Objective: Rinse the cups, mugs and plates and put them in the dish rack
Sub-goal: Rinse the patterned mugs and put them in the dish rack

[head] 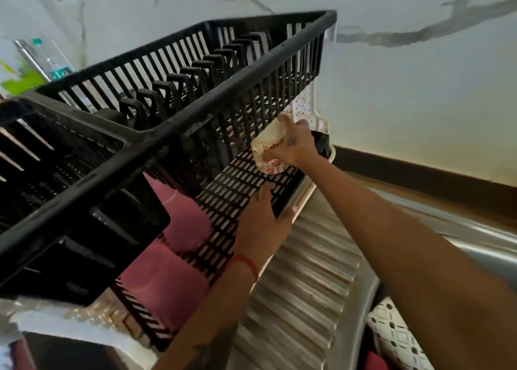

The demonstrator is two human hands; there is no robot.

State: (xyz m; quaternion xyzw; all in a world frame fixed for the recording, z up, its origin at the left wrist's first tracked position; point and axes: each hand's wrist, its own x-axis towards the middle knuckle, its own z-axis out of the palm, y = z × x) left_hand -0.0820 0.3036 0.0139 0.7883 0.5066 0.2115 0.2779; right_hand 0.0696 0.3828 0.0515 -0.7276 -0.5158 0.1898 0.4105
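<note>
**op:** right forearm (405, 244) fills the near corner from where i'm watching. further out, the right hand (292, 146) is wrapped around a cream cup with red flowers (270, 151), tipped mouth-down and touching or just above the lower slatted tier (232, 202) of the black dish rack (167, 134). left hand (263, 218) lies on the front edge of that tier, fingers mostly straight, thumb hooked under the rim, looks like it's steadying it.

**reply:** so the cup's basically home?

**op:** nearly, i'd say. to do it well i'd tip it fully upside down so it drains, set the rim flat across the slats, and only then uncurl the fingers. keep the left hand bracing until the cup sits on its own.

**reply:** room to move?

**op:** tight above. the upper basket (223, 70) overhangs the tier, so knuckles could catch its wall when lifting out; i'd slide back low toward the ribbed steel drainboard (302, 280). open slats to the left of the cup, pink plates (167, 274) further along under the basket.
</note>
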